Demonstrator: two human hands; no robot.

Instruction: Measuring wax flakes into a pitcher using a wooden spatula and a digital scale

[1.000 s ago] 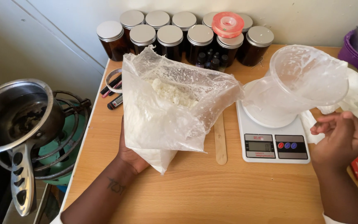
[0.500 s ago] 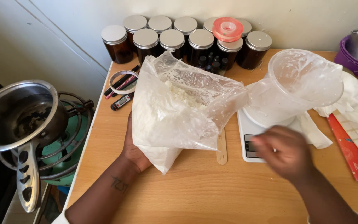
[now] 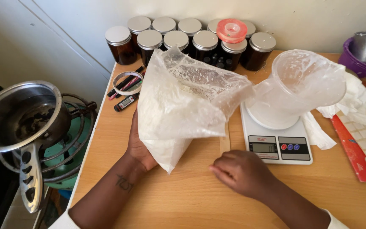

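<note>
Both forearms are bare, the left one bearing a small dark tattoo (image 3: 124,183), with white sleeve edges (image 3: 333,221) showing near the elbows.

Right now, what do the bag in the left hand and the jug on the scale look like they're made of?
Bag: thin clear plastic film, crinkled and glossy, white powder showing through. Jug: translucent, frosted plastic, probably rigid; it keeps its shape. Scale: seemingly smooth white plastic.

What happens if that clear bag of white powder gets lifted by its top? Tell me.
The plastic bag looks thin and crumpled, so it would likely flop and sag. Its mouth gapes toward the jug, so powder may spill. The left hand props it, suggesting it won't stand alone.
</note>
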